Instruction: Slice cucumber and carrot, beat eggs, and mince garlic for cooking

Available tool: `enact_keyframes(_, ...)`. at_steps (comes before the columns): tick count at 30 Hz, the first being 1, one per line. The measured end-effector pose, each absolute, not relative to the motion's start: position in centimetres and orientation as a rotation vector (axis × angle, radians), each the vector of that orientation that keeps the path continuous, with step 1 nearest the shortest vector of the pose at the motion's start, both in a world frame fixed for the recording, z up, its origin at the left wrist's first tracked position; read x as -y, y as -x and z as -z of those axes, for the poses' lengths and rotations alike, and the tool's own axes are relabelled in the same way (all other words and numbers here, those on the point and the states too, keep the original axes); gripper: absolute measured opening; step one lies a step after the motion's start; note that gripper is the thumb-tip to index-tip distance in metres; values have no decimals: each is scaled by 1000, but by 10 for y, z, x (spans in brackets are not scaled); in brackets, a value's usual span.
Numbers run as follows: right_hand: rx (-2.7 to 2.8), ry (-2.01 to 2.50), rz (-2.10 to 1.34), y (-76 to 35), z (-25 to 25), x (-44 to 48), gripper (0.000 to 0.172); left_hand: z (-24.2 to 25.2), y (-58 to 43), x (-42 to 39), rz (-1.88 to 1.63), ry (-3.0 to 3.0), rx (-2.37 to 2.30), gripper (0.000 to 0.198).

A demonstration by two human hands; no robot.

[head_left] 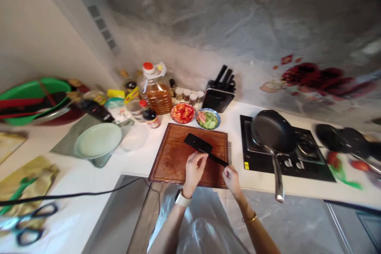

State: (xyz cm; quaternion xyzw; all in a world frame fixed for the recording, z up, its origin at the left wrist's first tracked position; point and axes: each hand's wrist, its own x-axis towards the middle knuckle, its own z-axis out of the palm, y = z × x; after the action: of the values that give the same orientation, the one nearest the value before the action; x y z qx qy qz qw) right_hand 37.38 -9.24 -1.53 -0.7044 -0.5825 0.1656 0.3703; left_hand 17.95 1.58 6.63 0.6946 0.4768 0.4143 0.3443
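Note:
A black cleaver (199, 143) is over the brown wooden cutting board (172, 162), its blade toward the upper left. My right hand (232, 178) is closed around the end of its black handle. At the heel of the blade is my left hand (195, 168), thumb and fingers drawn together in a pinch. What the left fingertips hold, if anything, cannot be made out. Just behind the board stand a plate of sliced red tomatoes (182, 113) and a blue-rimmed plate of green and pinkish slices (208, 119).
Right of the board, a black frying pan (274, 131) sits on the gas stove (315, 166), handle toward me. A knife block (218, 95), oil jug (157, 95) and sauce bottle (150, 115) line the back. To the left are a pale plate (98, 139) and scissors (28, 222).

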Motion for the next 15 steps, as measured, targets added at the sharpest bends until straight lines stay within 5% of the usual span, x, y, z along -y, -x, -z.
enact_keyframes(7, 1148, 1927, -362, -324, 14, 208, 21, -109, -249, 57, -933, -2050, -497, 16)
enact_keyframes(15, 617, 1998, -15, -328, -16, 316, 17, -100, -282, 157, -726, -1967, -241, 18)
